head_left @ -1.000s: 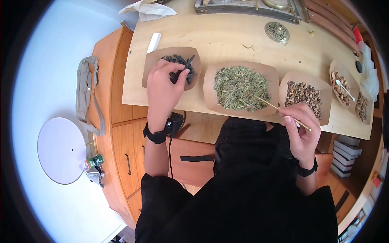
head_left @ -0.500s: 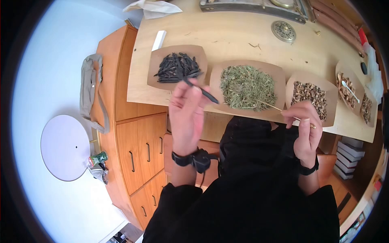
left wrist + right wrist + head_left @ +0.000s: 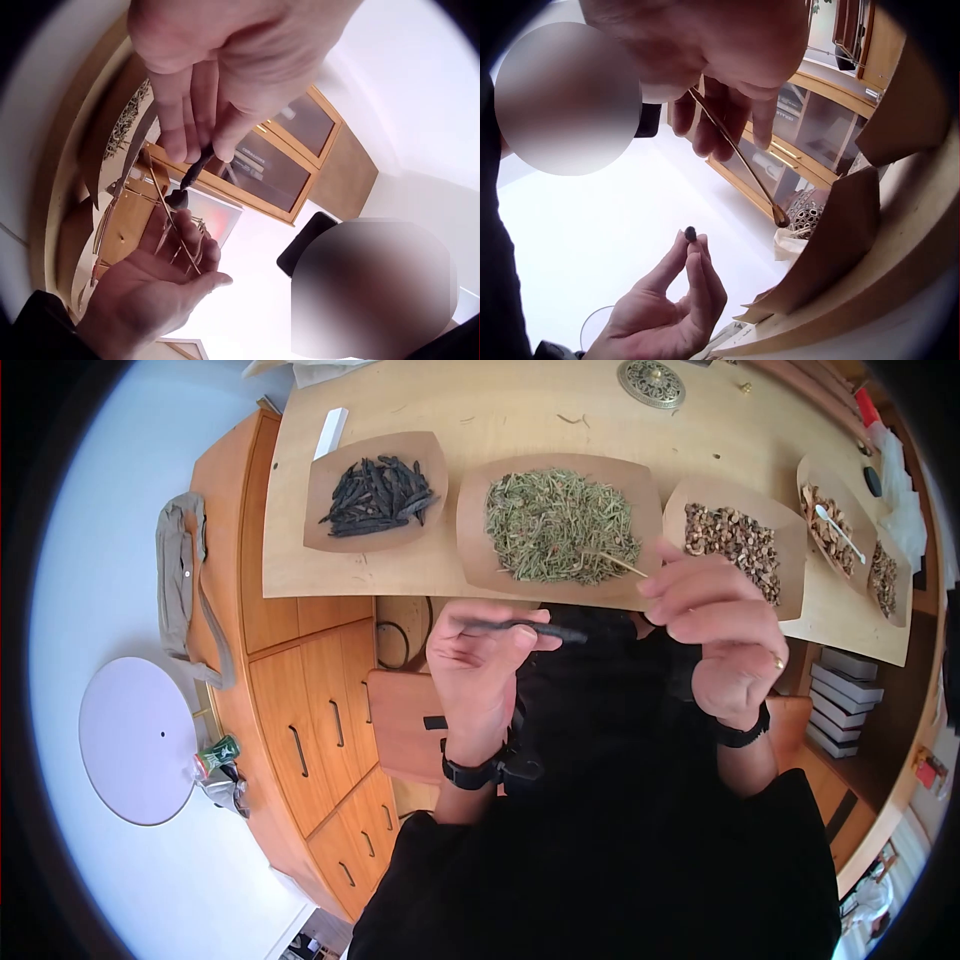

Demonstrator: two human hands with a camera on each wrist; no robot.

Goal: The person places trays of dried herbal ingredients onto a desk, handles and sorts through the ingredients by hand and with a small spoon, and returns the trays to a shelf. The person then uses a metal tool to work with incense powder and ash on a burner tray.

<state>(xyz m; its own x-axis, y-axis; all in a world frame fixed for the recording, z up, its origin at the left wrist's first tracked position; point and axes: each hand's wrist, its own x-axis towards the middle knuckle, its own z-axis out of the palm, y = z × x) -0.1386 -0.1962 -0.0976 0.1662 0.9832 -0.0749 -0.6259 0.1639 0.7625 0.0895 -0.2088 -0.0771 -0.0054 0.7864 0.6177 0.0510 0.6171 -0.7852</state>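
Observation:
My left hand (image 3: 475,665) pinches a dark, slender dried piece (image 3: 560,632) between thumb and fingers, in front of the table edge. In the left wrist view that dark piece (image 3: 196,169) hangs from the left fingertips. My right hand (image 3: 725,625) grips a thin brass-coloured stick (image 3: 625,565) whose far end reaches over the green dried herb (image 3: 560,525). The right wrist view shows the stick (image 3: 742,159) with a small spoon-like tip. More dark pieces (image 3: 375,497) lie in the left paper tray (image 3: 425,450).
Brown chopped pieces (image 3: 735,540) fill a tray right of the herb. Farther right, a white spoon (image 3: 840,532) lies across another tray's contents. A white block (image 3: 331,432) and a round openwork metal lid (image 3: 651,382) are on the table (image 3: 480,410).
My left hand has lifted a dark piece from the left tray and carried it right, towards me, beyond the table edge. My right hand still holds the stick. The head view has shifted.

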